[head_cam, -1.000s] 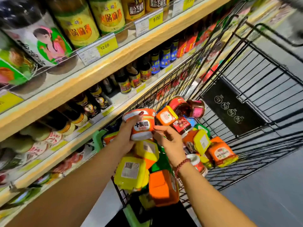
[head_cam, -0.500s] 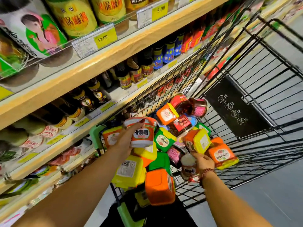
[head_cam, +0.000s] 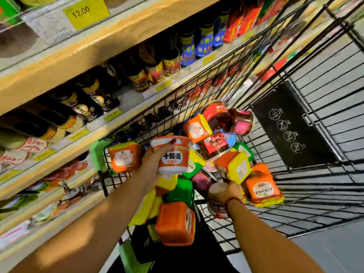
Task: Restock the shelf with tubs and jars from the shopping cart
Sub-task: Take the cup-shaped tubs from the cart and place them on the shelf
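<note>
The shelf point(head_cam: 82, 54) fills the left side, its wooden front edges running up toward the right. A yellow price tag point(head_cam: 86, 13) reads 12.00 on the top edge. Dark bottles point(head_cam: 137, 75) crowd the middle tier right up to its lip; blue-labelled bottles point(head_cam: 187, 50) stand farther along. Lower tiers are blurred.

The cart point(head_cam: 295, 194) sits just beside the shelf, its wire left wall close to the shelf edge. An orange tub point(head_cam: 124, 158) rests against the cart's near-left corner. The left hand point(head_cam: 151, 166) is wrapped around a red-and-white tub point(head_cam: 173, 156), held upright above the pile, near the cart's left rim and clear of the wire.

Tubs and jars lie heaped in the cart's near-left part: an orange box point(head_cam: 176, 223) low at the near edge, yellow and green lids behind it, 2 jars point(head_cam: 228, 119) at the far end of the heap. The right hand point(head_cam: 232, 192) grips a pale jar point(head_cam: 216, 200) low in the pile, touching neighbouring tubs. Just right of it lies another orange tub point(head_cam: 264, 192).

Beyond, the cart's right half is bare wire floor. The black flap point(head_cam: 291, 125) stands at the far end.
</note>
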Demonstrator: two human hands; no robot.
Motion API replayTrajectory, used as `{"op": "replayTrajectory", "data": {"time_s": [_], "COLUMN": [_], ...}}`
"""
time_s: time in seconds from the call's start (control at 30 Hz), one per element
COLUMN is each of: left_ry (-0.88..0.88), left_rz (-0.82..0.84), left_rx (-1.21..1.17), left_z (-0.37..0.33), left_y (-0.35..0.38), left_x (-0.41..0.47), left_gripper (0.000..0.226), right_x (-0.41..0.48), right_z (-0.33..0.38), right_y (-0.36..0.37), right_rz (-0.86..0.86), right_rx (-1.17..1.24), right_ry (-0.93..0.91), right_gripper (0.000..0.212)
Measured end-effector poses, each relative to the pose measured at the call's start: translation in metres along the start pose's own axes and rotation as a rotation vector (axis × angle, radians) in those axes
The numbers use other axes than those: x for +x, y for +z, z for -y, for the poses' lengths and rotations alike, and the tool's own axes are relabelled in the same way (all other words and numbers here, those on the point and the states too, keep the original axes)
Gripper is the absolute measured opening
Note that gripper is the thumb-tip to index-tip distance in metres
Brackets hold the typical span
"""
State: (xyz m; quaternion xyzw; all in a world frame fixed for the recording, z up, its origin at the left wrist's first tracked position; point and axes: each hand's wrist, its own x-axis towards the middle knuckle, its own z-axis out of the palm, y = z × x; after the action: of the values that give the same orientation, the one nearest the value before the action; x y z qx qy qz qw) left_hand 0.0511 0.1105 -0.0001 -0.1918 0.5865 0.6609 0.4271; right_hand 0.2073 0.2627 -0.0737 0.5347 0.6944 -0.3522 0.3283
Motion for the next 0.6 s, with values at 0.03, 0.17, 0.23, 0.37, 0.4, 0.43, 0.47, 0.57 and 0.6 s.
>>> {"op": "replayTrajectory", "data": {"time_s": [0.03,0.17,0.23,0.37,0.4,0.43,0.47,0.57,0.6], "left_ry": [0.011,0.043,0.073,0.111,0.117,0.115,0.111,0.087,0.087], "left_rz": [-0.002,0.019,0.031,0.04,0.046,0.053,0.064,0.081,0.091], "left_rx": [-0.011,-0.069,-0.092,-0.057,-0.052,-0.056,-0.062,-0.088,-0.101], "left_z": [0.002,0.009,0.009,0.01,0.01,0.009,0.008,0.002,0.0], "left_y": [-0.001,-0.005,-0.006,-0.015,-0.018,-0.022,-0.026,-0.034,-0.038], "left_x": [0.0,-0.002,-0.004,-0.01,-0.013,-0.016,-0.018,-0.032,-0.037], "left_gripper": [0.061,0.044,0.037,0.036,0.037,0.039,0.039,0.017,0.016], "right_x": [0.005,0.01,0.013,0.013,0.011,0.011,0.01,-0.015,-0.025], "right_z": [-0.004,-0.011,-0.006,-0.007,-0.009,-0.013,-0.012,0.003,0.009], "right_y": [0.007,0.03,0.025,0.009,0.007,0.006,0.003,-0.021,-0.028], "right_rz": [-0.032,-0.125,-0.135,-0.076,-0.022,0.027,0.041,-0.016,-0.016], "right_rx": [-0.082,-0.222,-0.249,-0.123,-0.035,0.073,0.187,0.388,0.494], "right_ry": [-0.02,-0.024,-0.048,-0.02,-0.008,-0.038,-0.066,-0.199,-0.205], "right_gripper": [0.087,0.096,0.083,0.081,0.08,0.082,0.09,0.057,0.046]}}
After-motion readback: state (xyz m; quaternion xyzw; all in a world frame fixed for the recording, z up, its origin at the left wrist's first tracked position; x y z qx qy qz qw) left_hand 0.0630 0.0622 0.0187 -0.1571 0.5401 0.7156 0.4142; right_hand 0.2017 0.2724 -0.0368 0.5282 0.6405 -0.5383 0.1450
